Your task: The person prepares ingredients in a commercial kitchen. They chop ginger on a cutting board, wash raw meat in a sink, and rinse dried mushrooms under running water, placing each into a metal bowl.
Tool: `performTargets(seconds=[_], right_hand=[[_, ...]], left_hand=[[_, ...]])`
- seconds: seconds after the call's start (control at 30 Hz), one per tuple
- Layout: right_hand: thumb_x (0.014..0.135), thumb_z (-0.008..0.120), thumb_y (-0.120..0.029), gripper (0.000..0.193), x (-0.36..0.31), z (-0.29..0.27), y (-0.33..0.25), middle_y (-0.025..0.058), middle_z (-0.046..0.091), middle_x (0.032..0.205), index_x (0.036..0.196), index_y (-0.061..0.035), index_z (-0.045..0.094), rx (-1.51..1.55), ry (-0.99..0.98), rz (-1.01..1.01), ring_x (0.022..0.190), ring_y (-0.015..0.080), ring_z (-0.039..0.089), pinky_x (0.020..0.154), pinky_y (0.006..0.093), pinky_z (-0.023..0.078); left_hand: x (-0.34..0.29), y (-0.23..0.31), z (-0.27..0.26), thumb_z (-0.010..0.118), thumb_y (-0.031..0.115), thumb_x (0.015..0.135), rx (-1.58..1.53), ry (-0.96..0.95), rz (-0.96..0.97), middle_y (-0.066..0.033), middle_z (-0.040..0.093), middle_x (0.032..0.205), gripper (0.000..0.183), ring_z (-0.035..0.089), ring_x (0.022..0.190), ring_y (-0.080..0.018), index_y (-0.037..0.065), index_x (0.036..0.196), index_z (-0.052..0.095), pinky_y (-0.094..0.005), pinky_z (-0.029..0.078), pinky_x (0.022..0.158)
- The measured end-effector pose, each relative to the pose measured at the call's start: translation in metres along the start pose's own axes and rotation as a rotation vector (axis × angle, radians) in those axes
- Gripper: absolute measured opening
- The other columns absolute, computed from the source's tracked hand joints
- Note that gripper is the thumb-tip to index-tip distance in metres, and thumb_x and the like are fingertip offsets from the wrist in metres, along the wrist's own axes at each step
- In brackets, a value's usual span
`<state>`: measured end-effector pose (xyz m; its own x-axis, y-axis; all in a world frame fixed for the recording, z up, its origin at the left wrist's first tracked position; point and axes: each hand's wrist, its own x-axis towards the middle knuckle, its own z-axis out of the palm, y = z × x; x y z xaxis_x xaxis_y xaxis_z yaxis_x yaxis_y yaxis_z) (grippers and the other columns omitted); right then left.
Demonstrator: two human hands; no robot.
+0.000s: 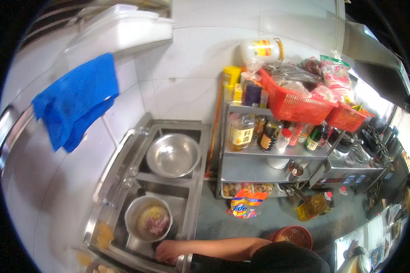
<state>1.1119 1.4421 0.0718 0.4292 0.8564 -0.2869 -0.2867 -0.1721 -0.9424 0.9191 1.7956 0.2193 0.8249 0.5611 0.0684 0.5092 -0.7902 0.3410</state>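
My right hand [169, 251] reaches in from the right over the near end of the steel sink [193, 200]. Its fingers look bent and drawn together, pointing down; what they hold, if anything, is hidden. Just beyond the hand, in the nearer basin, stands a round metal pot [131, 218]. Inside the pot lie pinkish raw-looking meat [157, 226] and a pale yellow chopped mass [151, 213]. A wide steel bowl [173, 157] rests over the farther basin, with nothing visible in it. My left hand is out of view.
A blue cloth [77, 102] hangs on a rail at left. On the right, a steel shelf [269, 166] holds bottles and a red basket [300, 107] of bags. A detergent bag [247, 203], an oil bottle [312, 207] and a red bucket [298, 234] stand low nearby.
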Motion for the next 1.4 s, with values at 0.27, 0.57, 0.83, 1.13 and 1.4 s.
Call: performTargets(seconds=[0.27, 0.57, 0.83, 1.13, 1.4], right_hand=[[0.102, 0.059, -0.022, 0.043, -0.387, -0.172, 0.07, 0.0175, 0.068, 0.125, 0.14, -0.003, 0.051, 0.872, 0.464, -0.023, 0.113, 0.0312, 0.069, 0.083, 0.0415, 0.062], [0.087, 0.075, -0.004, 0.014, -0.642, -0.152, -0.08, 0.0049, 0.075, 0.103, 0.1, -0.0063, 0.076, -0.244, 1.591, 0.036, 0.091, 0.0129, 0.069, 0.083, 0.0286, 0.056], [0.083, 0.073, -0.007, 0.015, -0.653, -0.256, -0.362, 0.0117, 0.069, 0.08, 0.097, -0.0011, 0.073, -1.567, 1.561, -0.023, 0.072, 0.0204, 0.064, 0.064, 0.0318, 0.05], [0.081, 0.069, -0.013, 0.016, -0.615, -0.539, -0.428, 0.0169, 0.073, 0.095, 0.095, -0.0093, 0.077, -1.664, 1.299, 0.434, 0.092, 0.0369, 0.068, 0.083, 0.0449, 0.055], [0.082, 0.07, -0.032, 0.023, -0.619, -0.583, -0.405, 0.0124, 0.074, 0.097, 0.093, -0.0122, 0.075, -2.009, 1.118, 0.671, 0.094, 0.0363, 0.07, 0.082, 0.0493, 0.056]], left_hand=[[-0.021, 0.295, 0.167, 0.069, 0.023, 0.092, -0.861, -0.859, 0.018, -0.0063, 0.072, 0.1, 0.039, 0.067, 0.082, -0.0177, 0.002, 0.125, 0.065, -0.0302, 0.053, 0.073], [0.007, 0.604, 0.182, 0.076, 0.04, 0.086, -0.131, -0.939, 1.446, -0.0214, 0.062, 0.132, 0.063, 0.061, 0.119, -0.0359, 0.01, 0.139, 0.059, -0.0422, 0.05, 0.099], [0.052, 0.914, 0.056, 0.073, 0.017, 0.085, -0.749, -0.556, 1.63, -0.0103, 0.07, 0.082, 0.021, 0.067, 0.075, -0.0177, 0.003, 0.1, 0.074, -0.0333, 0.054, 0.069], [0.034, 1.175, 0.099, 0.067, 0.003, 0.079, -0.349, -0.265, 1.762, -0.0214, 0.072, 0.085, 0.015, 0.072, 0.08, -0.032, -0.001, 0.091, 0.075, -0.042, 0.056, 0.073], [0.031, 1.193, 0.138, 0.06, 0.003, 0.08, -0.269, 0.035, 1.788, -0.0268, 0.071, 0.095, 0.016, 0.069, 0.09, -0.0442, -0.001, 0.088, 0.073, -0.0496, 0.056, 0.078]])
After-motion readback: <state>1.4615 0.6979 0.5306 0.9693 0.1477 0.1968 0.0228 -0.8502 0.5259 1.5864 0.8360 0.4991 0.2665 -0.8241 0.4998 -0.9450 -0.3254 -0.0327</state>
